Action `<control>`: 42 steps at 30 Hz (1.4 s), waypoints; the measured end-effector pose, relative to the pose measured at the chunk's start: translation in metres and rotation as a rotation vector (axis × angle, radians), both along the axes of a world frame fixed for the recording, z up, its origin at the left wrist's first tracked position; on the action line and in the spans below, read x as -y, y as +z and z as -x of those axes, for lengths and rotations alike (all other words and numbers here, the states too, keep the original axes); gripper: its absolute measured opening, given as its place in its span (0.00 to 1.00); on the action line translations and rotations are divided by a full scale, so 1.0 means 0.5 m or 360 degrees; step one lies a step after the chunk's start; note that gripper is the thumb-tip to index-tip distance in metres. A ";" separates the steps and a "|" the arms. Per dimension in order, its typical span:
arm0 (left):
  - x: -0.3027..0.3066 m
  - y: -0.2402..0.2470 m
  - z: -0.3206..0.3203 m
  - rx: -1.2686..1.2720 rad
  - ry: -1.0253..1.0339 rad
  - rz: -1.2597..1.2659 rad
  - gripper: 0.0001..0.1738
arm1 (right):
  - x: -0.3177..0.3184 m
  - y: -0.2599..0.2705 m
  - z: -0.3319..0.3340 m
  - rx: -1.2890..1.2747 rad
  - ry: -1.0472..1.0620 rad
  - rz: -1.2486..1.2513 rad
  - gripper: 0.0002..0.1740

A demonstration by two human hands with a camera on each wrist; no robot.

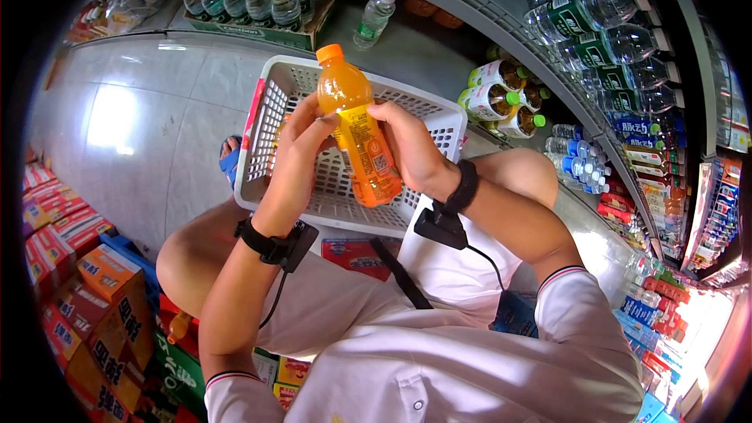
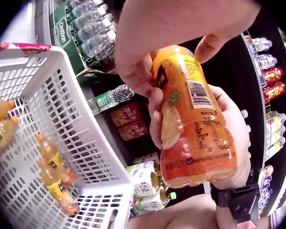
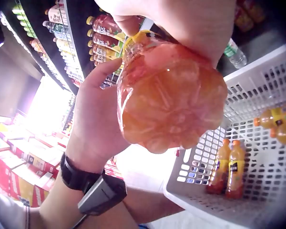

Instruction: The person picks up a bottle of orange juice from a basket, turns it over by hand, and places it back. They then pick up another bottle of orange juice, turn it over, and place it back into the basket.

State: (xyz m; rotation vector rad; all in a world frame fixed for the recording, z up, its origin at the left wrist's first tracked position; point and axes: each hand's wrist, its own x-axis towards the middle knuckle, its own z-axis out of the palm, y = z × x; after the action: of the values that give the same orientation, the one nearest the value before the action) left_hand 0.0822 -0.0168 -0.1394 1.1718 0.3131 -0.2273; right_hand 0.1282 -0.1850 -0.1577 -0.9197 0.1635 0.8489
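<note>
An orange drink bottle (image 1: 362,137) with an orange cap and a yellow-and-orange label is held tilted over the basket (image 1: 266,82). My left hand (image 1: 294,145) grips it from one side, thumb across the label's upper edge. From the other side my right hand (image 1: 409,145) holds it, with its thumb near the bottle's shoulder. The left wrist view shows the barcode on the bottle (image 2: 198,119), and the right wrist view its ribbed base. Inside the white perforated basket lie several similar orange drink bottles (image 2: 57,186), paired at separate spots.
A carton of water bottles (image 1: 243,4) stands beyond the basket, with a single water bottle (image 1: 376,19) beside it. Packs of green-capped bottles (image 1: 501,102) sit on the low shelf. Shelves of drinks line the right; stacked boxes (image 1: 94,321) stand at the left.
</note>
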 end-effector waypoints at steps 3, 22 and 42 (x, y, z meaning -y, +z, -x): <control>0.000 -0.003 0.000 0.0003 -0.0006 -0.0001 0.24 | 0.001 0.000 0.000 0.0007 0.0006 0.0022 0.14; 0.005 -0.008 0.003 -0.0002 0.0019 0.0001 0.24 | -0.004 0.004 0.005 0.0062 -0.0035 0.0113 0.13; 0.008 -0.010 0.004 -0.0020 0.0031 -0.0003 0.27 | -0.003 0.003 0.005 0.0178 -0.0017 0.0210 0.15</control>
State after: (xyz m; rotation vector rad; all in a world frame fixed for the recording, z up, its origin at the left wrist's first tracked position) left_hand 0.0803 -0.0207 -0.1442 1.1689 0.3357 -0.2171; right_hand 0.1259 -0.1834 -0.1562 -1.0863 0.1286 0.7816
